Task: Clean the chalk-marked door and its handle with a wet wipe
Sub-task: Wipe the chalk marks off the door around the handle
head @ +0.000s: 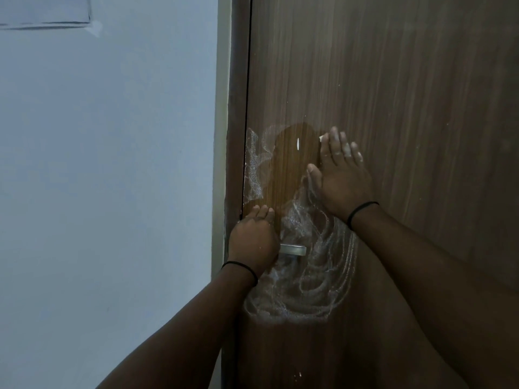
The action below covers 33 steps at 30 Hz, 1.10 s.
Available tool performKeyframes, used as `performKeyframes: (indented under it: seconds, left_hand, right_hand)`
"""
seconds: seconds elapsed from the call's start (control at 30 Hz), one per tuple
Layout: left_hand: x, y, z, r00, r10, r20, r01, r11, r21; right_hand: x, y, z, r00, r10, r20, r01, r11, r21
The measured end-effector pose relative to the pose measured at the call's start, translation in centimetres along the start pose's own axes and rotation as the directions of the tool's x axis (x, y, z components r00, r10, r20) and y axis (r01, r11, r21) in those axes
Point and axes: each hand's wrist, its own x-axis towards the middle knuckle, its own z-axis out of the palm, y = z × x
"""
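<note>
The brown wooden door (407,94) bears white chalk scribbles (317,282) around and below its silver handle (293,249), with more chalk (252,164) along the left edge. A darker, wet wiped patch (292,169) lies between them. My right hand (341,175) lies flat on the door with straight fingers, pressing a white wet wipe (321,138) whose bits peek out at the fingertips. My left hand (252,240) rests against the door just above the handle, fingertips touching the wood, and hides the handle's left end.
The brown door frame (234,136) runs down the left of the door. Beyond it stands a pale bluish wall (112,164). A small white speck (298,143) sits on the wet patch. Both wrists wear black bands.
</note>
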Motion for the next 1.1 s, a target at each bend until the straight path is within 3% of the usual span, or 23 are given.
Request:
performKeyframes:
  seconds: [0.2,0.4,0.6,0.8,0.97,1.1]
  left_hand:
    - [0.1,0.0,0.1,0.999,-0.034,0.008,0.034,0.999,-0.008]
    - [0.0,0.0,-0.1,1.0,-0.02,0.01,0.019,1.0,0.011]
    - [0.0,0.1,-0.2,0.999,-0.031,-0.024,0.031,1.0,0.0]
    - [0.1,0.3,-0.2,1.0,-0.008,0.013,0.007,1.0,0.013]
    - [0.0,0.4,-0.4,1.0,-0.02,0.007,0.02,1.0,0.02]
    - [0.0,0.3,-0.4,1.0,-0.012,0.016,0.012,1.0,0.019]
  right_hand:
    - [-2.1,-0.5,0.7,0.992,-0.103,0.07,0.105,0.994,-0.028]
    - [-0.9,1.1,0.0,1.0,0.016,0.019,-0.016,1.0,0.007]
    - [-3.3,0.6,1.2,0.995,-0.079,0.059,0.079,0.997,-0.008]
    - [-2.2,0.8,0.9,0.999,0.024,0.033,-0.025,0.999,0.036]
    - [-4.4,-0.2,2.3,0.986,-0.14,0.087,0.141,0.99,-0.004]
    - [-3.8,0.6,2.1,0.999,-0.032,0.038,0.032,0.999,0.0]
